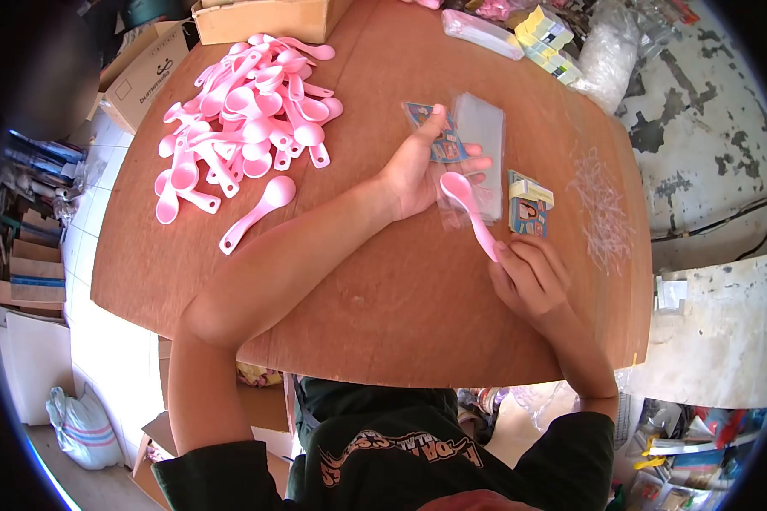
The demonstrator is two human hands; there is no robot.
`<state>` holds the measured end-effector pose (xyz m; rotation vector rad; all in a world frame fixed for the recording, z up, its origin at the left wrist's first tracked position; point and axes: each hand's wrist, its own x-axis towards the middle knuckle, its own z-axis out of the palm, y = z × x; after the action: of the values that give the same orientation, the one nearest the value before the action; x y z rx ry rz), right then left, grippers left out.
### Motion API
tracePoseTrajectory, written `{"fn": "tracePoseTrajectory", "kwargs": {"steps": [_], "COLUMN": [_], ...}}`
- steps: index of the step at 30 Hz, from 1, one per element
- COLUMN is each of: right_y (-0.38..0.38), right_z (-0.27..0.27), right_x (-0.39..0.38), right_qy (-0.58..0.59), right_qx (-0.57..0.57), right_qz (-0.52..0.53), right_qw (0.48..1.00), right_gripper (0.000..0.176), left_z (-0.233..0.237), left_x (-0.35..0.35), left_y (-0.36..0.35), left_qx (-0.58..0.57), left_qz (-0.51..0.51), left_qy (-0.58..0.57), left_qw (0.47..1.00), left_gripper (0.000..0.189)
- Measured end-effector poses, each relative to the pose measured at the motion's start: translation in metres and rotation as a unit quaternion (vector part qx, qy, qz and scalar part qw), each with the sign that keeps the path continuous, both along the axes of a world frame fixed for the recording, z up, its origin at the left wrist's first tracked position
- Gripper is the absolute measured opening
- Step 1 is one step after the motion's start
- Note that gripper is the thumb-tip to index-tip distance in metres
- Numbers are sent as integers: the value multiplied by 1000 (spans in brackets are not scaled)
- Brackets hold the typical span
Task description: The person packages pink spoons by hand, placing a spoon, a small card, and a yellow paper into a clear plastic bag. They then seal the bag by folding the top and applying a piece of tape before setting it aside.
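Observation:
My left hand (418, 175) is palm up over the middle of the table, its thumb holding a blue printed card (439, 136). Beside and partly under it lies a stack of clear plastic bags (483, 128). The fingers of my right hand (528, 277) pinch the handle end of a pink spoon (470, 209), whose bowl is near my left palm. Just above my right hand is a banded stack of cards (529, 207). To the left, a single pink spoon (260, 213) lies below a big heap of pink spoons (247, 115).
Thin clear strips (601, 213) are scattered at the table's right side. A cardboard box (260, 19) stands at the back left, another box (145, 72) beside the table. Clear packets (483, 34) and yellow-white boxes (547, 43) sit at the back right of the table (358, 298).

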<state>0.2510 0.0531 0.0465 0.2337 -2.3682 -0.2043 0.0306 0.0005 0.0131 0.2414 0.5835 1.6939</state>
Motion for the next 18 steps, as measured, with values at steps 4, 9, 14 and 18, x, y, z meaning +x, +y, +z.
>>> {"fn": "tracePoseTrajectory", "kwargs": {"steps": [4,9,14,18], "right_y": [0,-5,-6,-16], "right_z": [-5,-13,8,37], "right_x": [-17,-32,-51,-43], "right_qy": [18,42,66,56], "right_qx": [15,37,37,-92], "right_qz": [-25,-7,-27,-59], "right_qw": [999,998,997,992], "right_gripper": [24,18,18,24], "left_z": [-3,-4,0,1], "left_x": [-1,-2,2,-1], "left_y": [1,0,-1,-2], "left_qx": [25,25,24,67], "left_qz": [-16,-22,-43,-58], "left_qy": [0,-10,21,37], "left_qw": [1000,999,999,995], "left_gripper": [58,58,64,80]}}
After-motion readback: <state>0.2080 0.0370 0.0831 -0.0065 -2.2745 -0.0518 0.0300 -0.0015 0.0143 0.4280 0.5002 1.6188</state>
